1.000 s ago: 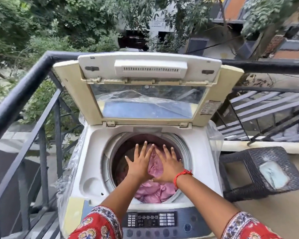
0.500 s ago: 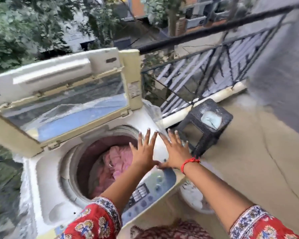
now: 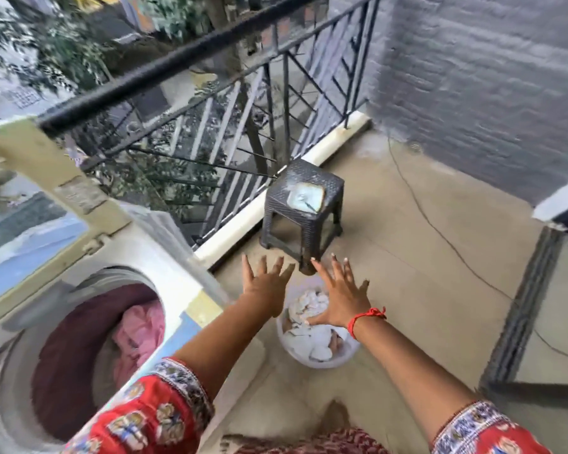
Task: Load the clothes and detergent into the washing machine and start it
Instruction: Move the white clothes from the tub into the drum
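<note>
The top-loading washing machine (image 3: 164, 253) stands at the left with its lid (image 3: 56, 188) raised. Pink clothes (image 3: 140, 329) lie inside the dark drum. On the floor to its right sits a white tub (image 3: 338, 360) holding pale clothes (image 3: 309, 309). My left hand (image 3: 266, 283) and my right hand (image 3: 340, 293) are stretched out above the tub, fingers spread, holding nothing. A red thread circles my right wrist.
A dark plastic stool (image 3: 304, 208) with a small pale packet (image 3: 305, 196) on top stands beyond the tub by the black balcony railing (image 3: 210, 103). A grey wall (image 3: 473, 77) rises at the right. A thin cable (image 3: 440, 231) runs across the concrete floor.
My view has swung right, away from the drum. Both hands left the pink clothes, passed over the machine's front edge, and now hover over the white tub on the floor.
</note>
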{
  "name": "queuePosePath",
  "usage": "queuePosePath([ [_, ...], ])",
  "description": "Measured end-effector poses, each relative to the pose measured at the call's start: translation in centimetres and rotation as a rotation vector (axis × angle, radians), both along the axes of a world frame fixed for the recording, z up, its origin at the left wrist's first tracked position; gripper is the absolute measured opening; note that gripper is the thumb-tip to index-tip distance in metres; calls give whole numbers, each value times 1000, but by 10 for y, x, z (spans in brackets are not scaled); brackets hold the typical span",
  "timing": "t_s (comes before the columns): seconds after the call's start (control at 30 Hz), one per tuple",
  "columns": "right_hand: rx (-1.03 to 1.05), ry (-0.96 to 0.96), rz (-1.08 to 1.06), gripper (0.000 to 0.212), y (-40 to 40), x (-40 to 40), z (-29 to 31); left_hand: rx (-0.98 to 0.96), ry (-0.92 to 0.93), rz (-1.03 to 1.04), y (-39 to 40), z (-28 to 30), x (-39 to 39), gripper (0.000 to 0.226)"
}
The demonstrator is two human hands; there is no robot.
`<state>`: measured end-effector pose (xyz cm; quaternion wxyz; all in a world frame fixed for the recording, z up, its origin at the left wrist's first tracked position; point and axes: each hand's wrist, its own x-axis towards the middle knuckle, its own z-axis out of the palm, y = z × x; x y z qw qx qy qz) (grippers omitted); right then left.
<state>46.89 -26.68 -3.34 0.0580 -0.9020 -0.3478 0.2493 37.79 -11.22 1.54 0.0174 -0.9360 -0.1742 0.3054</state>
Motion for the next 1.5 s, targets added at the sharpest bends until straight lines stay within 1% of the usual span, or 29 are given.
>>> queuePosePath([
  [0.07,-23,18,-3,135,-20,15,-12,-59,-56,-11,-28,-18,28,98],
  [0.13,-78,15,23,134,-37,29,-25,-77,-89,-15,-51,-39,46,107],
  [0.3,-139,44,60,132,-72,67,-68,-119,-49,-9,-86,-98,71,128],
  [0.4,-168,69,55,127,-81,83,-106,-150,-17,-1,-88,-137,80,127],
  [0.53,-199,136,45,122,-80,94,-167,-178,18,35,-79,-201,89,116],
  [0.63,-228,184,29,121,-73,98,-222,-175,46,37,-71,-261,96,123],
  [0.73,-228,198,31,111,-61,102,-291,-168,85,-8,-65,-329,108,127],
  [0.77,-236,200,42,111,-56,104,-314,-183,97,0,-63,-353,113,129],
  [0.9,-292,272,64,135,-37,114,-401,-280,156,89,-54,-445,136,139],
  [1.03,-350,342,66,145,-26,111,-487,-276,250,25,-46,-529,137,157],
  [1.2,-417,387,71,157,-15,92,-578,-194,374,-29,-40,-613,120,166],
  [1.27,-452,390,74,160,-13,83,-610,-98,349,-104,-41,-643,115,162],
  [1.33,-431,338,84,157,-12,78,-626,-97,274,-78,-44,-666,114,139],
  [1.43,-290,234,82,134,-8,75,-659,-107,185,-15,-48,-689,114,106],
  [1.5,-228,207,45,125,-5,72,-681,-90,147,-8,-49,-697,113,94],
])
